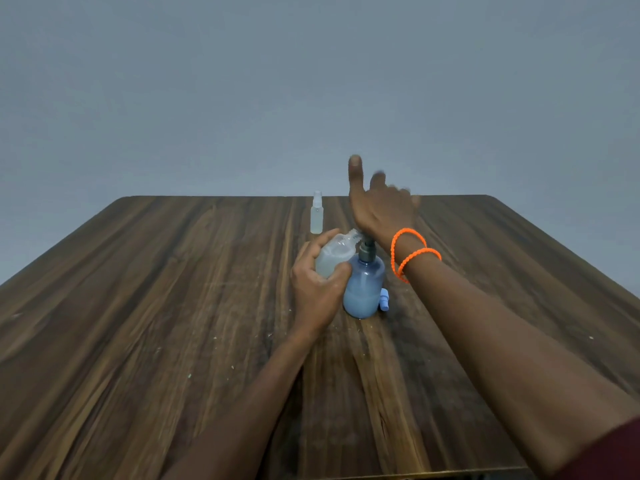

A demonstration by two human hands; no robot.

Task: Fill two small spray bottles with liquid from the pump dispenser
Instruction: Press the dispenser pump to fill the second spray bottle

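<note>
Orange-banded right hand presses pump dispenser.

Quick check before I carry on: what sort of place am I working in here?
Probably a plain indoor room, set up as a bare work spot: a dark wood-grain table against a blank grey wall, with only the bottles on it. Nothing marks it further.

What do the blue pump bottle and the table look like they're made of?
Blue pump bottle: looks like translucent tinted plastic, since the liquid level shows through its wall. Table: dark wood grain with a slight sheen, either wood or a laminate; the view can't settle which.
</note>
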